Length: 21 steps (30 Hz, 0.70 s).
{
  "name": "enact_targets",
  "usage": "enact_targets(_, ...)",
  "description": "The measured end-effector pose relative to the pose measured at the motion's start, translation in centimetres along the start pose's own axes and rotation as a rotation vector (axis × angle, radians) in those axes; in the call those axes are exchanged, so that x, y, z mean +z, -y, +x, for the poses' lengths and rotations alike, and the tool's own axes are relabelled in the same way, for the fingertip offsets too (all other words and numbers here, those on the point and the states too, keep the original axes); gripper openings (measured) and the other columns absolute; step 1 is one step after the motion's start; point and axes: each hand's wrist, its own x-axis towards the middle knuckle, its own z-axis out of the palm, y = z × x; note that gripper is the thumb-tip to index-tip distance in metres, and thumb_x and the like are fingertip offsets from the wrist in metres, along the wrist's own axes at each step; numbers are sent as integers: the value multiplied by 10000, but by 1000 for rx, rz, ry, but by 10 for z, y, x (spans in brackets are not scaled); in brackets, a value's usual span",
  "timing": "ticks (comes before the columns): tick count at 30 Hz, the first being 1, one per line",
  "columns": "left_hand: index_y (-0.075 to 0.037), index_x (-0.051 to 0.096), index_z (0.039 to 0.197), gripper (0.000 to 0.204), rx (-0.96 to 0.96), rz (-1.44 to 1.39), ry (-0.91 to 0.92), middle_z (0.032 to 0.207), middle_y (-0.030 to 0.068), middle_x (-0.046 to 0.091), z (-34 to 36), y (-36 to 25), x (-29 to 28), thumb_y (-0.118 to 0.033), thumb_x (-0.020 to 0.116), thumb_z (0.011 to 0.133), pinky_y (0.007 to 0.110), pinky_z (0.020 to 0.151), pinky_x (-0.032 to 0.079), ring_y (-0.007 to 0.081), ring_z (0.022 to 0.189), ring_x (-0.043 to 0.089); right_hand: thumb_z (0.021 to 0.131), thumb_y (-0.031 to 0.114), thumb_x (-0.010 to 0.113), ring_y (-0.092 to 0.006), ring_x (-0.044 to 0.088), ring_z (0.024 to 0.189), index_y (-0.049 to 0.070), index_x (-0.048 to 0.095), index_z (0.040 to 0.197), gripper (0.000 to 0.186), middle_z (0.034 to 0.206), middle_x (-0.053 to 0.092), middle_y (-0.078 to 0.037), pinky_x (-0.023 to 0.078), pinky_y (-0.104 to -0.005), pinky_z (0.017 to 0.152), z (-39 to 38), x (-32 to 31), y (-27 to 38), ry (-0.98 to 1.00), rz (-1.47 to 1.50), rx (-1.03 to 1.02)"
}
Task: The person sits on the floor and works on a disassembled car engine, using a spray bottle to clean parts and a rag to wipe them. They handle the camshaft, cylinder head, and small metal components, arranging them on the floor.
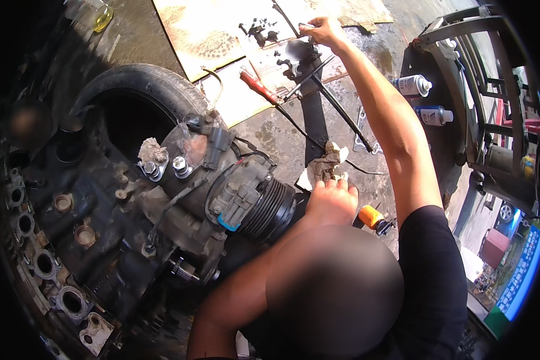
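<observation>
My left hand [336, 201] reaches up from below beside the grooved pulley [269, 207], its fingers curled on a crumpled, stained rag [324, 165]. My right hand [326, 33], on the outstretched arm at the top, pinches a small metallic item whose kind is unclear, above dark loose parts [293, 67] on cardboard [204, 27]. Long metal bars [341, 112] lie below it, with a red-handled tool [259, 89] to the left. The engine block [90, 252], with a compressor [237, 198] on it, fills the left side. A blurred area hides the bottom center.
A tire [156, 84] lies behind the engine. Two spray cans [415, 86] and a metal frame [483, 45] stand to the right. An orange cylindrical object [371, 217] lies near my right forearm. A bottle of yellow liquid [102, 19] is at top left.
</observation>
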Motion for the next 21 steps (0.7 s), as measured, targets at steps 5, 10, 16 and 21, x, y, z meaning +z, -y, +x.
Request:
enact_targets(5, -42, 590, 1222, 397, 18, 33, 11, 1103, 132, 621, -2, 1, 5, -248, 603, 884, 432, 814, 463, 292, 1005, 616, 816, 444, 807, -151, 685, 744, -7, 713, 1126, 556, 842, 733, -103, 549, -307, 698, 2, 18, 22, 77, 21, -23)
enact_targets(10, -58, 576, 1206, 405, 60, 3, -26, 1072, 140, 619, 3, 4, 15, -285, 631, 875, 434, 790, 451, 298, 980, 613, 797, 386, 780, -264, 710, 896, 37, 698, 1172, 519, 954, 745, -152, 556, -377, 800, 21, 16, 6, 27, -253, -200)
enact_targets(16, -37, 606, 1202, 439, 45, 37, -112, 1044, 131, 624, 0, 8, 18, -260, 671, 829, 434, 767, 469, 295, 914, 631, 814, 235, 694, -348, 699, 916, 85, 741, 1028, 266, 915, 726, -184, 549, -412, 847, -9, 30, 57, -300, -436, -389)
enact_targets(21, -8, 649, 1151, 438, 40, 10, -239, 1026, 133, 632, -1, 5, 7, -226, 689, 773, 421, 772, 503, 284, 896, 642, 856, 442, 728, -351, 695, 931, 17, 677, 1029, 461, 953, 707, -196, 553, -427, 814, -84, 24, 69, 206, -549, -205)
